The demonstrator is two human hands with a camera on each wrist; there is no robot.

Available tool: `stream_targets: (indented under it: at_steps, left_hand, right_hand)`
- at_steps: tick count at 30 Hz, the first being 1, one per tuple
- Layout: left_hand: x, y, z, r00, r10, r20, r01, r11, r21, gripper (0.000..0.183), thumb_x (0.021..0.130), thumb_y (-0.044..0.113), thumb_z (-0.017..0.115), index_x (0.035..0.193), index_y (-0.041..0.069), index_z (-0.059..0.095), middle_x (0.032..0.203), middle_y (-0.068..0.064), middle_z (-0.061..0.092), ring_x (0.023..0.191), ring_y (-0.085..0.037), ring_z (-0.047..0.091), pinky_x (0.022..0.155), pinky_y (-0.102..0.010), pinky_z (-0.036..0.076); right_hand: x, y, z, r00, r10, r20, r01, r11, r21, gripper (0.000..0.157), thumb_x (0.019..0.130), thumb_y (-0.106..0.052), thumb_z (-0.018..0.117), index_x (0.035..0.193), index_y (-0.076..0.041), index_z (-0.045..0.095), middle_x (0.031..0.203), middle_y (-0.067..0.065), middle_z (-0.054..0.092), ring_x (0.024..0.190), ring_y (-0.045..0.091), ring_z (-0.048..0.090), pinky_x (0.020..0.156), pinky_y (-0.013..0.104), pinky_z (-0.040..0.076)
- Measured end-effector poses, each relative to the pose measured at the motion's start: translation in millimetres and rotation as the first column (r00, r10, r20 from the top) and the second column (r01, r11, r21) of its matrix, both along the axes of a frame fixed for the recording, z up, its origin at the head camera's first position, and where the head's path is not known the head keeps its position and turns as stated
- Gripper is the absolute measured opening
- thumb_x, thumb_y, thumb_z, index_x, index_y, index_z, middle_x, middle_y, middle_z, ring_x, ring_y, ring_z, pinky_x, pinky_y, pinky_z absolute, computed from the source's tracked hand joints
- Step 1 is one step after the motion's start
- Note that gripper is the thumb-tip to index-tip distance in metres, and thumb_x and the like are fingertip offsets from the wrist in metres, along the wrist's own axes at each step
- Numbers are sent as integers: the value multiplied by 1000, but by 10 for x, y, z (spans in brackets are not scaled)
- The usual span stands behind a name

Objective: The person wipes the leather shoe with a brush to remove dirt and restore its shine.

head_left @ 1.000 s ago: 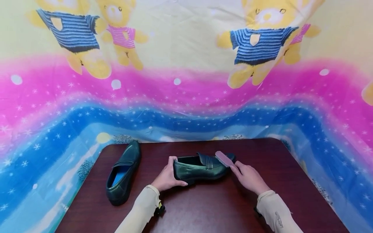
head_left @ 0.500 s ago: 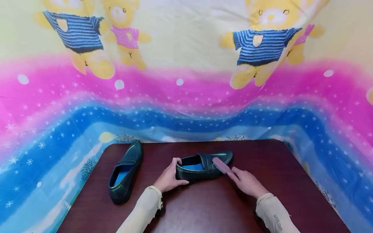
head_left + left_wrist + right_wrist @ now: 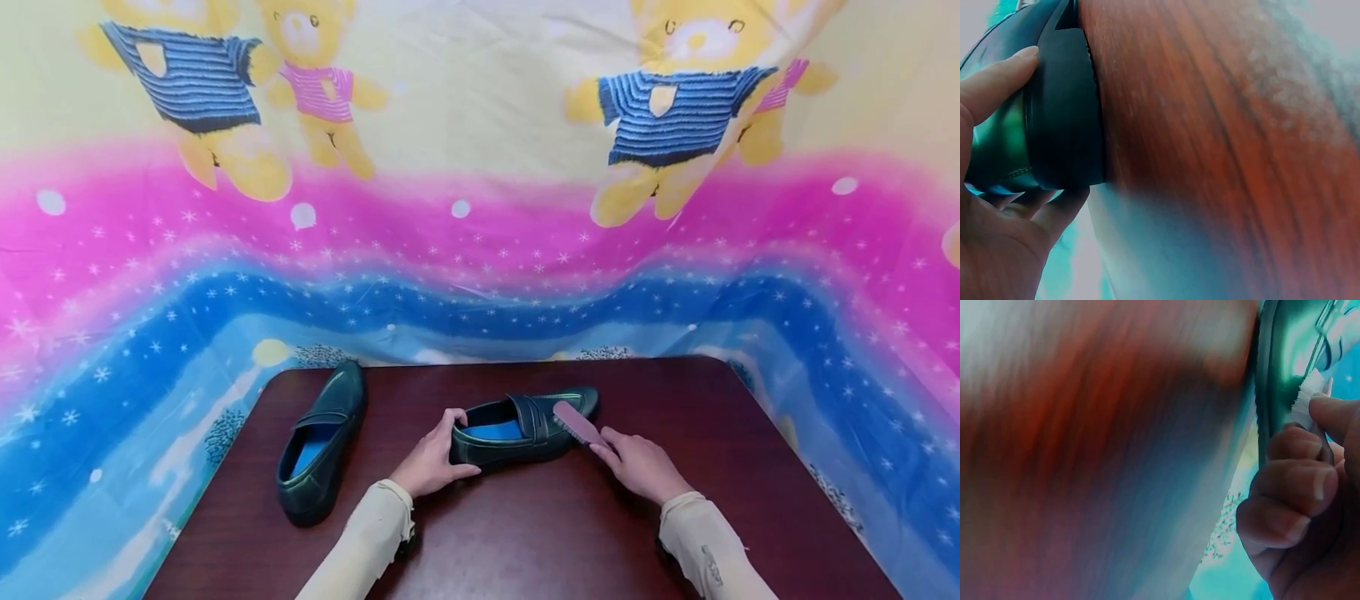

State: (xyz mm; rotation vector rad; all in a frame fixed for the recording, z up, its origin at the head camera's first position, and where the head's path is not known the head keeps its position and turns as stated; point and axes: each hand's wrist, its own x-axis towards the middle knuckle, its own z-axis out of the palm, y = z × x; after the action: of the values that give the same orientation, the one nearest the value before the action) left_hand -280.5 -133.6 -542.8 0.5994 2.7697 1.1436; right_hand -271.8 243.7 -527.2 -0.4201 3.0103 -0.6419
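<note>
A dark green loafer (image 3: 510,446) with a blue insole sits on the table, toe pointing right. My left hand (image 3: 427,460) grips its heel; in the left wrist view the thumb (image 3: 1004,81) lies along the heel's side and the other fingers wrap behind it. With my right hand (image 3: 641,467) I hold a pink brush (image 3: 577,423) by its handle, fingers curled round it. The brush lies over the front of the loafer, and its pale bristles (image 3: 1307,394) touch the upper in the right wrist view.
A second dark green loafer (image 3: 322,446) stands at the left of the table, toe toward the back edge. The table (image 3: 525,533) is reddish-brown wood. A cloth (image 3: 457,275) printed with bears hangs behind it and round both sides.
The loafer has tilted back toward upright, so its blue insole shows now. The brush moved left from the toe toward the strap, then slightly right again. My left hand keeps its grip.
</note>
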Motion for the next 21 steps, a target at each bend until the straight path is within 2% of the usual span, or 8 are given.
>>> stream_targets:
  at_steps: [4, 8, 13, 16, 19, 21]
  left_hand:
    - [1, -8, 8, 1000, -2, 2, 2, 1000, -7, 72, 88, 35, 85, 136, 22, 32, 130, -11, 55, 96, -18, 58, 84, -37, 48]
    - [10, -12, 14, 1000, 6, 11, -6, 1000, -4, 72, 88, 35, 85, 136, 23, 33, 131, -10, 55, 97, -19, 57, 85, -37, 48]
    - [9, -14, 3, 1000, 6, 13, -6, 1000, -3, 72, 88, 35, 84, 136, 22, 33, 130, -10, 54, 95, -19, 57, 83, -37, 47]
    - [9, -13, -4, 1000, 9, 10, -9, 1000, -5, 71, 88, 35, 85, 136, 24, 33, 131, -9, 54, 95, -18, 57, 83, -37, 48]
    - [11, -13, -4, 1000, 10, 5, -10, 1000, -7, 71, 87, 35, 85, 135, 24, 33, 130, -9, 55, 95, -19, 58, 84, -37, 48]
    - [13, -15, 1, 1000, 9, 4, -9, 1000, -10, 72, 87, 35, 85, 135, 24, 33, 130, -9, 55, 96, -19, 58, 84, -37, 48]
  right_hand:
    - [-69, 94, -1, 998, -19, -63, 21, 999, 24, 16, 103, -29, 65, 106, -14, 63, 73, -1, 58, 67, 16, 54, 69, 41, 48]
    - [-144, 192, -8, 993, -55, -106, 60, 997, 46, 34, 103, -28, 64, 127, -4, 64, 94, 13, 72, 79, 28, 67, 76, 54, 55]
    - [-227, 298, 4, 986, -136, -93, 142, 988, 57, 42, 105, -27, 60, 135, 2, 59, 108, 25, 71, 90, 39, 68, 83, 60, 54]
    - [-243, 322, 34, 985, -154, -80, 157, 987, 43, 42, 106, -27, 59, 135, 3, 58, 109, 25, 71, 91, 37, 68, 85, 60, 54]
    - [-222, 295, 50, 990, -123, -67, 122, 992, -17, 27, 107, -29, 57, 115, -3, 62, 86, 14, 66, 74, 26, 62, 74, 47, 54]
    - [-188, 253, 54, 996, -78, -49, 74, 995, -73, 24, 108, -33, 55, 101, -11, 60, 73, 3, 55, 65, 18, 53, 67, 38, 47]
